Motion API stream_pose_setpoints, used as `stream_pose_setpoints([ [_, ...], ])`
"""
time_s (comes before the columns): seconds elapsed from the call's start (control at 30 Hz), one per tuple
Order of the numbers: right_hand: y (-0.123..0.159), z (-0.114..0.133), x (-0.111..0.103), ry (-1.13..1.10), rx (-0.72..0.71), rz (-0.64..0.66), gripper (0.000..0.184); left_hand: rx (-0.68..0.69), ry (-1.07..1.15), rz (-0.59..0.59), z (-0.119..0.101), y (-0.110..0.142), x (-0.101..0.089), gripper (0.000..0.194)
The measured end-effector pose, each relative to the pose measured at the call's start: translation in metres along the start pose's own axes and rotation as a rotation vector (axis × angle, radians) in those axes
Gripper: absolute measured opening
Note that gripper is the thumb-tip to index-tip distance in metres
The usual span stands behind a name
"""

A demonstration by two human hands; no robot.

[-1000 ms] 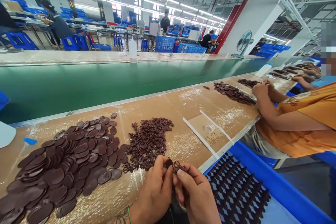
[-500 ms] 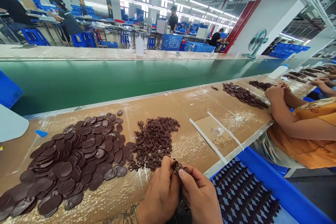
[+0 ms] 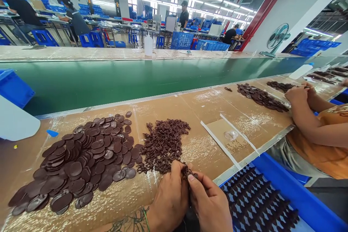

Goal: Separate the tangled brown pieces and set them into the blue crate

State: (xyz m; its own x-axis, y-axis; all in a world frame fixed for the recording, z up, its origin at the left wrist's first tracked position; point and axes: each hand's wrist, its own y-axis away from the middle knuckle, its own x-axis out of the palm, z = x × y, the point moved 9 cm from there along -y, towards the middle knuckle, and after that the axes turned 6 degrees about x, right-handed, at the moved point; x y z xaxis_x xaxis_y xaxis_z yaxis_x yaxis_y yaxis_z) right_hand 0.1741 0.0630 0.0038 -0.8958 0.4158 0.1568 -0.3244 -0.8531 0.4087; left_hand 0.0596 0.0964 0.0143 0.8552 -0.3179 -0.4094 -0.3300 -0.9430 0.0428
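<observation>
My left hand [image 3: 170, 197] and my right hand [image 3: 209, 197] meet at the table's near edge, fingers closed together on a small dark brown knobbly piece [image 3: 187, 171]. My fingers cover most of it, so its full shape is hidden. Just beyond my hands lies a heap of small curled brown pieces [image 3: 164, 145] that look alike. Left of that heap spreads a large pile of flat brown oval discs [image 3: 89, 156], some overlapping in stacks. Below to the right, a blue tray [image 3: 304, 195] holds rows of dark brown spiky pieces [image 3: 258, 195].
A green conveyor belt [image 3: 122, 79] runs behind the brown-covered table [image 3: 195, 105]. Tape strips [image 3: 219, 145] frame a small clear blob [image 3: 231, 135]. A white container [image 3: 16, 119] and blue bin [image 3: 16, 88] stand left. At right, a co-worker's hands [image 3: 300, 92] work near further piles.
The view has shifted slightly, so the table and piles sit a little further right. My hands keep the same closed hold on the brown piece, with little visible finger movement.
</observation>
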Motion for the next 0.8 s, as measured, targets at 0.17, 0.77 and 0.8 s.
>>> stream_pose_setpoints([
  [0.17,0.003,0.0,0.005,-0.058,0.101,-0.002,0.042,-0.004,0.011,-0.008,-0.002,0.001,-0.002,0.023],
  [0.77,-0.002,-0.008,0.008,-0.159,0.228,0.098,0.05,0.167,-0.069,0.042,-0.017,0.008,0.0,0.038],
  [0.8,-0.002,-0.009,0.008,-0.174,0.237,0.101,0.05,0.179,-0.074,0.053,-0.019,0.009,0.0,0.039],
])
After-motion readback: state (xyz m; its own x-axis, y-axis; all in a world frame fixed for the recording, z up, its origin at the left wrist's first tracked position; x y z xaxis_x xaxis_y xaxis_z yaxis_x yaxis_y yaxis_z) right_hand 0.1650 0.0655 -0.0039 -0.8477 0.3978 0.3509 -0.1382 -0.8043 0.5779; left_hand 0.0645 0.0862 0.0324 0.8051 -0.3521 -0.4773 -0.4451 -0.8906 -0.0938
